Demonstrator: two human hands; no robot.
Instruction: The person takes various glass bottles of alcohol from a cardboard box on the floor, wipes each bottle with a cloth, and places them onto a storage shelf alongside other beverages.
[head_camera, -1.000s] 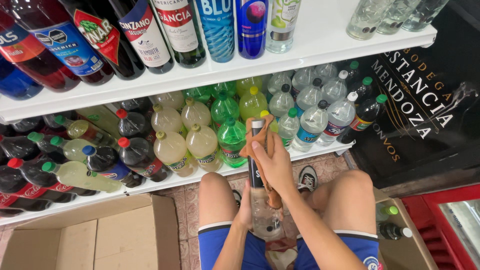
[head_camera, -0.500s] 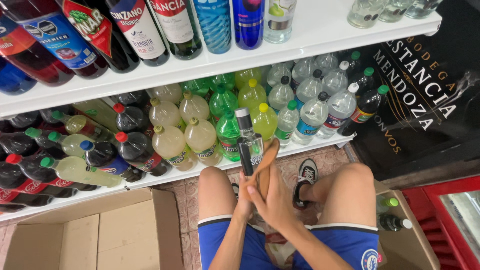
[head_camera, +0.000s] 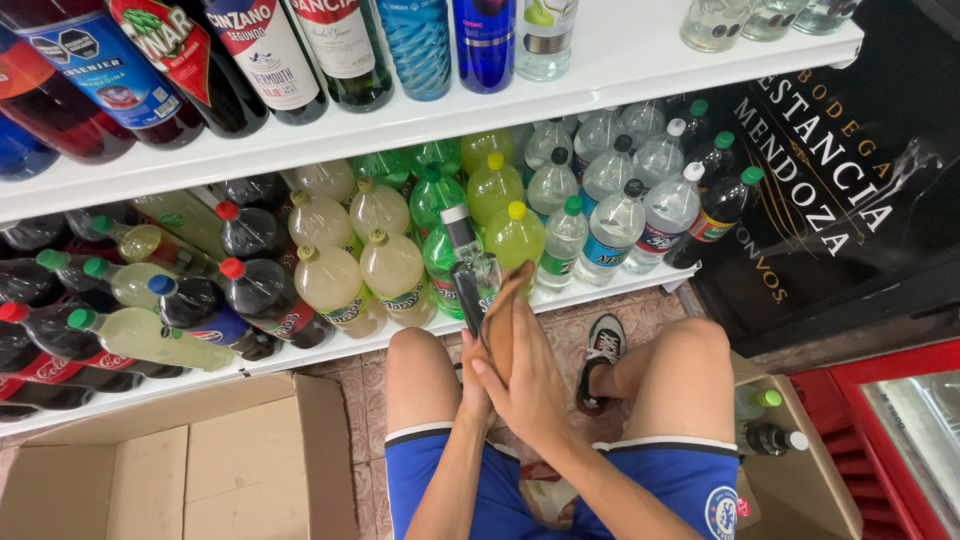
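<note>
I crouch before a low shelf with a small clear glass bottle (head_camera: 468, 268) upright between my knees; it has a grey cap and a dark label. My left hand (head_camera: 474, 372) grips its lower part from beneath. My right hand (head_camera: 532, 385) presses a tan cloth (head_camera: 507, 305) against the bottle's right side. The bottle's base is hidden behind my hands.
The white lower shelf (head_camera: 620, 283) holds several plastic soda and water bottles; the upper shelf (head_camera: 610, 60) carries glass liquor bottles. An open cardboard box (head_camera: 190, 465) sits at the left, another box with two bottles (head_camera: 770, 440) at the right, beside a red-framed cooler (head_camera: 890, 400).
My hands and the cloth have slid down the bottle, baring its cap and neck. The bottle has shifted slightly left and toward me.
</note>
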